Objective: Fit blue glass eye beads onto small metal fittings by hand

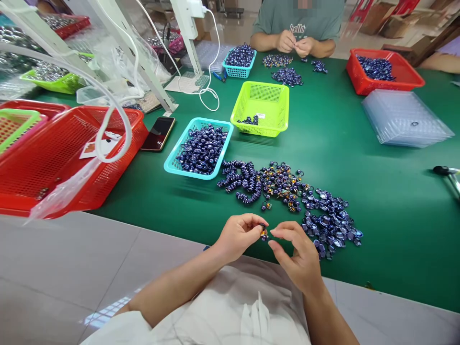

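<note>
Between its thumb and forefinger, my left hand (pixel 241 235) pinches a small dark ring-shaped piece with an orange part (pixel 264 234). My right hand (pixel 297 251) is just to the right of it, thumb and forefinger apart, with nothing visible between them. Beyond my hands lies a loose pile of small dark-and-orange pieces (pixel 282 184). Left of that pile are curved rows of shiny dark blue pieces (pixel 247 178) stacked together. A heap of flat, shiny dark blue pieces (pixel 332 223) spreads beside my right hand.
Dark pieces fill a turquoise basket (pixel 168 165); a lime green basket (pixel 275 103) holds a few. A phone (pixel 158 134) lies near a large red basket (pixel 118 165). Clear plastic trays (pixel 406 117) are stacked at right. Across the table, a person (pixel 298 28) handles something small.
</note>
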Demonstrator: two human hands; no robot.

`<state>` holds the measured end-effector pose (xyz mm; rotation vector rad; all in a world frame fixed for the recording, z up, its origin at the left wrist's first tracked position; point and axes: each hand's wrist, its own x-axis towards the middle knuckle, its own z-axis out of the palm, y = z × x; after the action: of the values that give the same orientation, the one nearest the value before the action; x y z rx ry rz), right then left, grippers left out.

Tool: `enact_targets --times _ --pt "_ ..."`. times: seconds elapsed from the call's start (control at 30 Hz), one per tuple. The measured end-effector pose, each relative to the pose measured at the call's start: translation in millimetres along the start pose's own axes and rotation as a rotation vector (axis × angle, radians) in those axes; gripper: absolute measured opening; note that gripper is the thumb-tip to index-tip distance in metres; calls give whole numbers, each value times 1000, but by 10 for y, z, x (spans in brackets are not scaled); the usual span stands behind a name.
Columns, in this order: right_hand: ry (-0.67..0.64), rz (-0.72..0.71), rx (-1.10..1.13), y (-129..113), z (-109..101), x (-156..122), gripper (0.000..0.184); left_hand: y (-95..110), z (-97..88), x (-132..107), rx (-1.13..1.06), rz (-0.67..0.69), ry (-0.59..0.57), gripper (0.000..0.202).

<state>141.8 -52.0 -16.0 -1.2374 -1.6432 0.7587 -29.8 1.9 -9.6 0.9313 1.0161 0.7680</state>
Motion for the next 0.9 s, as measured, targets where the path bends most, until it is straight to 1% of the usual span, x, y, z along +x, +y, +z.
enact_targets --times 0.07,0.17,0.23,0.27,0.37,0.47,0.53,0.63,0.7,0.73,0.77,0.83,0.9 --pt "-7 -81 -76 -12 7 23 27 -11 6 16 23 2 0 11" --pt "7 -174 -195 16 39 33 28 -18 12 29 58 -9 -18 13" --pt "21 -195 -239 44 60 26 25 -20 13 27 89 -27 -44 16" --pt "27 -184 -240 54 67 22 23 -22 13 23 109 -34 -53 18" --pt "32 -60 -183 55 64 19 14 -36 6 2 182 -20 -77 27" --pt "36 116 -106 28 33 38 7 -61 -5 -21 274 58 -111 33" --pt "38 201 -62 18 12 53 8 -75 -7 -29 340 113 -123 33" --pt "18 272 7 32 -11 56 10 -76 1 -30 368 124 -118 29" --pt "-14 284 67 57 -30 41 6 -60 9 -25 314 96 -126 27" --pt "-32 274 95 72 -45 31 4 -48 11 -21 270 78 -134 25" --pt "-50 250 116 86 -65 20 7 -34 11 -16 221 59 -140 24" --pt "-82 150 123 114 -115 0 21 -8 2 1 128 7 -150 22" --pt "-133 -1 72 137 -168 -13 35 5 -19 24 57 -58 -156 20"
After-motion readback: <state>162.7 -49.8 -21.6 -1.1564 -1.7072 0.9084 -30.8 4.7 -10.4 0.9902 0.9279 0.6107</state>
